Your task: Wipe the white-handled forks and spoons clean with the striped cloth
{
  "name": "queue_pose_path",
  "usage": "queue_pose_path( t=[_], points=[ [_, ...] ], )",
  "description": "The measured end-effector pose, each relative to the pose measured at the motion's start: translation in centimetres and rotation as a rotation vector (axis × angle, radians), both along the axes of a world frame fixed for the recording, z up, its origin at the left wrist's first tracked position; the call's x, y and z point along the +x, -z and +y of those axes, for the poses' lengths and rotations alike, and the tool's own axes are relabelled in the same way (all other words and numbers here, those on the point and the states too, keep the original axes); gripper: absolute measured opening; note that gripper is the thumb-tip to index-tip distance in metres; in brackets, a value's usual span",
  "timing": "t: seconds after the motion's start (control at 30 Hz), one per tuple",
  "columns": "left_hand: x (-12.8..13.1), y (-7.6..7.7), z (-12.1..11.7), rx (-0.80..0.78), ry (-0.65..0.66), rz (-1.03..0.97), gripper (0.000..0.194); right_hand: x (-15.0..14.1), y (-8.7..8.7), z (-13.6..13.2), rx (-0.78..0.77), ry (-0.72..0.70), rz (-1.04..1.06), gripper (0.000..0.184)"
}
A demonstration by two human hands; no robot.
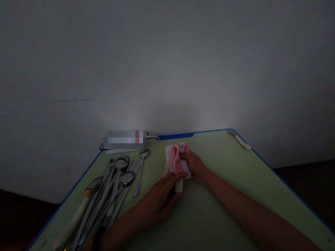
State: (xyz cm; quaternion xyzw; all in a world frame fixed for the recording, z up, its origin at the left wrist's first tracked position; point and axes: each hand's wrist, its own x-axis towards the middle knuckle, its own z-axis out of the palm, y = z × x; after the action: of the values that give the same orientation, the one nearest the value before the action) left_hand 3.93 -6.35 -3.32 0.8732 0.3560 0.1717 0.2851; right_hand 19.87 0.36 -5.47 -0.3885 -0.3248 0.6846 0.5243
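A pink and white cloth (175, 161) is folded and bunched above the middle of the table. My right hand (195, 167) grips it from the right, fingers pressed into its folds. From under the cloth's lower edge pokes a short white handle (179, 186), and my left hand (159, 197) is closed around it. The cloth hides the other end of this utensil, so its kind cannot be made out. Left of my left hand lies a pile of metal spoons (127, 178) and other cutlery, with one small spoon (141, 170) slightly apart on the right side.
The pale green table (214, 150) has a blue edge and stands against a grey wall (178, 69). A white-handled utensil (239, 140) lies at the far right corner. At the back left is a blurred-out box-like item (125, 140) with a white loop (153, 138).
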Motion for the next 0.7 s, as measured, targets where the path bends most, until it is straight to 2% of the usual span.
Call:
queue_pose_path(
  t=[0.13, 0.23, 0.5, 0.7],
  points=[
    [0.1, -0.1, 0.1, 0.017, 0.014, 0.005, 0.048, 0.0, -0.4, -0.3, -0.024, 0.005, 0.000, 0.011],
    [0.1, -0.2, 0.0, 0.012, 0.011, 0.014, 0.048, 0.0, -0.4, -0.3, -0.020, 0.016, 0.005, 0.010],
    [0.2, -0.1, 0.0, -0.024, -0.033, -0.004, 0.046, -0.3, 0.5, 0.1, 0.053, 0.046, 0.086, 0.039],
    [0.3, -0.2, 0.0, -0.029, -0.050, -0.030, 0.046, -0.1, 0.5, 0.4, 0.010, 0.072, 0.050, 0.052]
  ],
)
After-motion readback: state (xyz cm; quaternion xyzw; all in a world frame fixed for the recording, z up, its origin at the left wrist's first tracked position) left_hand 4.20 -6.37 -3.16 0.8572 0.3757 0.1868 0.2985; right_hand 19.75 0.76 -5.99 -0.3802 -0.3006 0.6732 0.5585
